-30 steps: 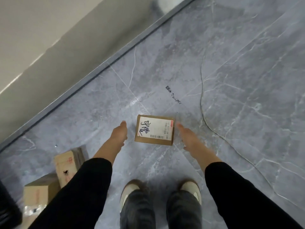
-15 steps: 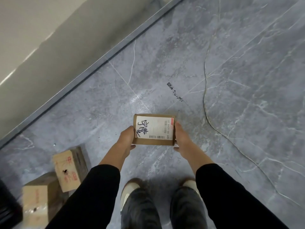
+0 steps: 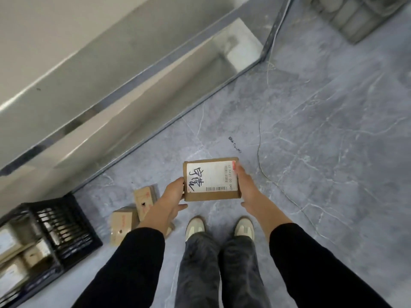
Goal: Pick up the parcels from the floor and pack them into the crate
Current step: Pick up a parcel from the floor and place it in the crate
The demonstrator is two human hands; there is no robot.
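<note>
A small cardboard parcel [image 3: 211, 180] with a white label and black handwriting is up off the floor in front of me. My left hand [image 3: 172, 197] grips its left edge and my right hand [image 3: 245, 187] grips its right edge. Two more cardboard parcels [image 3: 144, 197] [image 3: 122, 225] lie on the grey floor to the left, partly behind my left arm. A black slatted crate [image 3: 64, 221] stands at the lower left with several parcels inside it.
A grey wall with a metal skirting strip [image 3: 155, 121] runs diagonally along the left. A thin cable [image 3: 261, 165] trails over the marbled floor on the right. My two shoes [image 3: 218, 225] stand below the parcel. A grey object sits at the top right corner.
My hands closed on the parcel's two sides and lifted it from the floor. The view rose and swung, bringing the crate into sight at the lower left.
</note>
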